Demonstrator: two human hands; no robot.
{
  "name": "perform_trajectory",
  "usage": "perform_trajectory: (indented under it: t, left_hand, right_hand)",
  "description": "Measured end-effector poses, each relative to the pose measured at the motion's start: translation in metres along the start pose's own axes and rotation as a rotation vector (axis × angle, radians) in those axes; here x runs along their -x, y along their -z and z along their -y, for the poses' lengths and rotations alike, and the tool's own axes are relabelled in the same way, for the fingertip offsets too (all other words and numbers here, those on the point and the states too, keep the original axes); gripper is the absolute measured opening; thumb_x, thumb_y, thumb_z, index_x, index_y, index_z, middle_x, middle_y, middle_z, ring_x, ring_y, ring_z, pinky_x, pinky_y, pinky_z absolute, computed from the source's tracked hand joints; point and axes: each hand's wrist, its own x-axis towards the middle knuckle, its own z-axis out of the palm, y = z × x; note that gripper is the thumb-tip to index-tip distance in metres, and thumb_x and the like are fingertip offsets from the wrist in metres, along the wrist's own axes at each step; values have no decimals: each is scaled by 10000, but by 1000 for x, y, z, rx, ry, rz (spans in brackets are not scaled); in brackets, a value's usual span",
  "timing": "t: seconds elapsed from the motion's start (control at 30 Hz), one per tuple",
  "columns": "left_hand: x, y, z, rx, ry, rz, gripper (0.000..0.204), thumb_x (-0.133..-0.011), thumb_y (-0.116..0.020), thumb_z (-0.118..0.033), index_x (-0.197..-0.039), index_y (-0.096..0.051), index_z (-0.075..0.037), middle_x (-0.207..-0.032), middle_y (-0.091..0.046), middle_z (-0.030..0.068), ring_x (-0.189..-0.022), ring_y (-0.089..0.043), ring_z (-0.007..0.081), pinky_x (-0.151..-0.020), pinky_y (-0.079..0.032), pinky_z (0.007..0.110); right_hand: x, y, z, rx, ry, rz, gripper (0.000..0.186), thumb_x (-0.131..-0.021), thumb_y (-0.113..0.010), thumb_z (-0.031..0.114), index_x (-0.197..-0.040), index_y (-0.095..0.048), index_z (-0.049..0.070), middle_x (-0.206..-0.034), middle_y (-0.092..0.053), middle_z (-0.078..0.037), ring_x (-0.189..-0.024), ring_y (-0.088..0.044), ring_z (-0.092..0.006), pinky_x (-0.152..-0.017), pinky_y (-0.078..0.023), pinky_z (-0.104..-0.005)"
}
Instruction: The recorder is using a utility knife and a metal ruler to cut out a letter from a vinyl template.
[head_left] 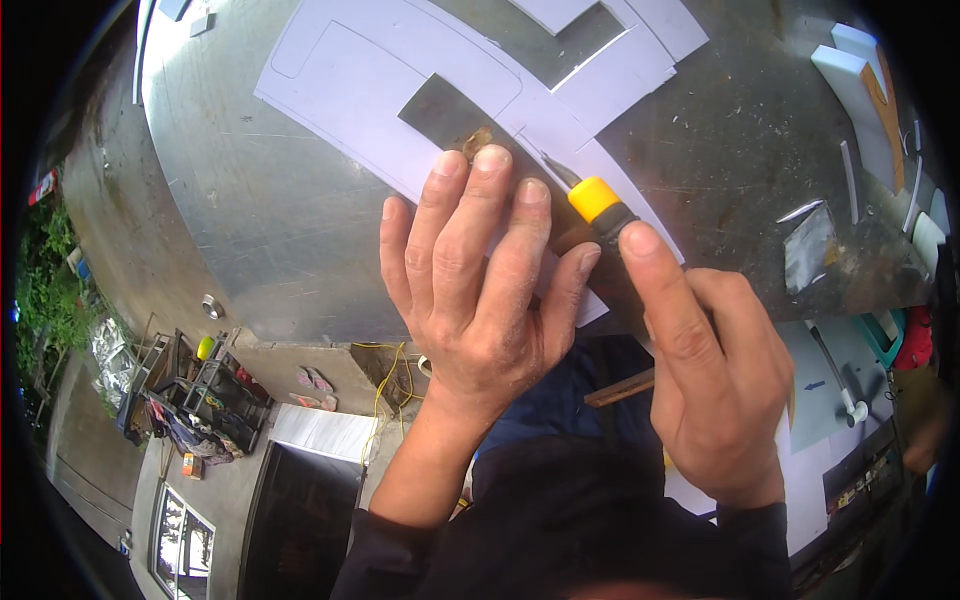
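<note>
Head view shows me the left hand spread over the white sheet, the right gripping the knife, openings already cut, one drawn outline apparently uncut.

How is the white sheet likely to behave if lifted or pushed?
The white sheet may flex, as its edges look thin. Its narrow strip beside the knife could bend first. Lying flat on the smooth-looking metal table, it would probably slide.
</note>
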Motion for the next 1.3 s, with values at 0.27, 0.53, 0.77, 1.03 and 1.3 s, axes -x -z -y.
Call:
perform_trajectory:
  t: [0.27,0.53,0.77,1.03,1.3]
  left_hand:
    - [-1,0,0,7,11,-4,399,-903,-712,-351,-1218,-693,-106,-1365,-635,100,-1343,-533,302,-1204,-246,490]
    - [0,-2,-2,8,17,-11,363,-918,-679,-322,-1199,-704,-93,-1360,-639,101,-1343,-533,300,-1202,-251,488]
    - [0,-1,1,0,-4,-16,331,-878,-683,-269,-1151,-705,-83,-1350,-641,127,-1330,-545,316,-1196,-262,490]
    - [1,-1,3,-32,-27,2,378,-923,-650,-325,-1210,-684,-80,-1373,-619,143,-1354,-523,323,-1208,-241,473]
    - [2,-3,1,-14,-20,-9,406,-936,-647,-357,-1228,-677,-76,-1382,-609,152,-1370,-505,324,-1214,-231,473]
  right_hand:
    - [-1,2,7,32,-14,9,588,-798,-671,-123,-1352,-657,75,-862,-580,-89,-702,-597,-218,-613,-501,-322]
    - [-2,6,19,151,-29,77,535,-816,-667,-48,-1335,-671,83,-834,-548,-86,-672,-569,-233,-573,-474,-345]
    - [-4,18,35,167,-113,183,546,-806,-654,-39,-1335,-673,100,-835,-543,-92,-664,-559,-232,-567,-475,-348]
    - [13,16,33,180,-131,173,560,-808,-668,-5,-1354,-659,121,-862,-554,-119,-657,-555,-257,-545,-463,-357]
    - [19,18,29,159,-132,180,545,-827,-660,27,-1362,-648,126,-870,-558,-132,-652,-553,-262,-539,-465,-360]
